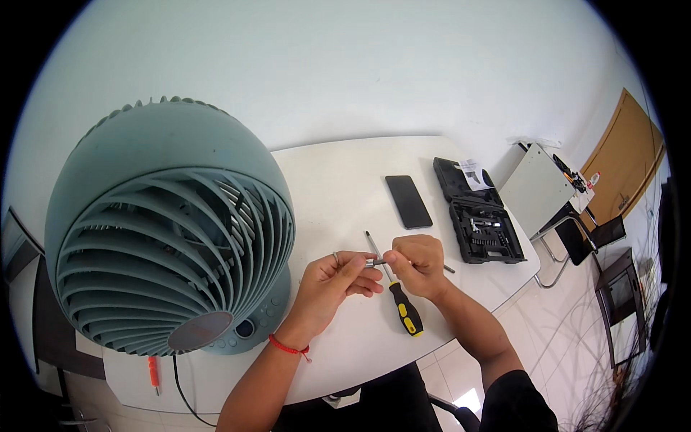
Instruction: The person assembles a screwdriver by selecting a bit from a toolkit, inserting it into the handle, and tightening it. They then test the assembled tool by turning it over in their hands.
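My left hand [332,286], with a red cord bracelet at the wrist, pinches a small silver metal cylinder [371,263] between thumb and fingers. My right hand [419,263] is closed like a fist, its thumb pressed on a short dark metal piece [381,262] that meets the cylinder's end. Beneath and between the hands, a screwdriver [407,309] with a black and yellow handle lies on the white table [345,169]. The tip of a grey rod [449,269] shows beside my right wrist; whether my hand holds it I cannot tell.
A large grey-green fan [169,237] fills the table's left side. Its dark cable [181,392] hangs near an orange-handled screwdriver [153,373]. A black phone [408,201] lies behind my hands, beside an opened black tool case [484,227]. Farther right stands a chair [572,241].
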Tool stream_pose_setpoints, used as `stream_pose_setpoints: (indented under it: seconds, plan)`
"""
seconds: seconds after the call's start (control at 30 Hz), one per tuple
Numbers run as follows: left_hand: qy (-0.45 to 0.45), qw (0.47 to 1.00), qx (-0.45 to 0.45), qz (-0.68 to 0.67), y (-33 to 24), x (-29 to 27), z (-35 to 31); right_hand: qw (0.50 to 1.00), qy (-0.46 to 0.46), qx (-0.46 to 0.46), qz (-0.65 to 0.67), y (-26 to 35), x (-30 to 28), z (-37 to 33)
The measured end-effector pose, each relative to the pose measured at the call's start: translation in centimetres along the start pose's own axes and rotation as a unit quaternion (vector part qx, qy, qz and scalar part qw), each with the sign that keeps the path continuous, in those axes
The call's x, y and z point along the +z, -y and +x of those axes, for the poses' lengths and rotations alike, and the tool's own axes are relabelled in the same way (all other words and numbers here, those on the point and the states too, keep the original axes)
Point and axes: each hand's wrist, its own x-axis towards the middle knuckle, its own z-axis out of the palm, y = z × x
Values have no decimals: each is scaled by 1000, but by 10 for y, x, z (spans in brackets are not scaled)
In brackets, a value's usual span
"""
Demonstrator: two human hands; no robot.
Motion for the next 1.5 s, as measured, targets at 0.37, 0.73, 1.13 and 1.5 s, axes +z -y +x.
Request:
stream_pose_setpoints:
  seconds: [0.37,0.73,1.13,1.5]
  plan:
    - [-6,1000,-8,-20,-3,5,-3,995,49,72,49,4,-2,-1]
    - [31,999,15,-42,-5,7,-3,999,25,-43,8,0,2,-2]
    - [86,992,25,-90,4,0,-2,989,8,-147,-18,2,5,-1]
    - [100,989,27,-106,4,-3,-2,988,26,-154,10,4,2,-1]
